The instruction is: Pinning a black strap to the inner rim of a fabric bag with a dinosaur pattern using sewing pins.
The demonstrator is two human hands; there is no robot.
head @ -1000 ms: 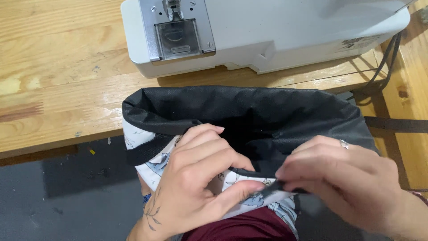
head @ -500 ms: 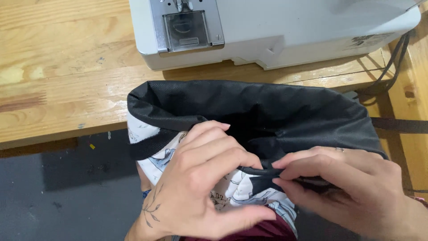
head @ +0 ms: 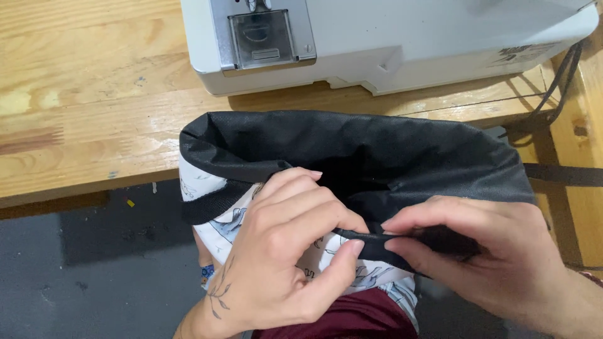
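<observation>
A fabric bag with a black lining and a white printed outside lies open at the table's near edge, its mouth turned outward. My left hand pinches the black rim of the bag between thumb and fingers at the near side. My right hand grips the same black rim just to the right, its fingertips almost meeting those of the left hand. The white printed cloth shows beneath both hands.
A white sewing machine stands on the wooden table just beyond the bag. Black cables run down its right side. A dark strap crosses the right edge. Grey floor lies below the table at left.
My hands have drawn closer together on the black rim. The view has shifted so the bag and machine sit further right in frame.
</observation>
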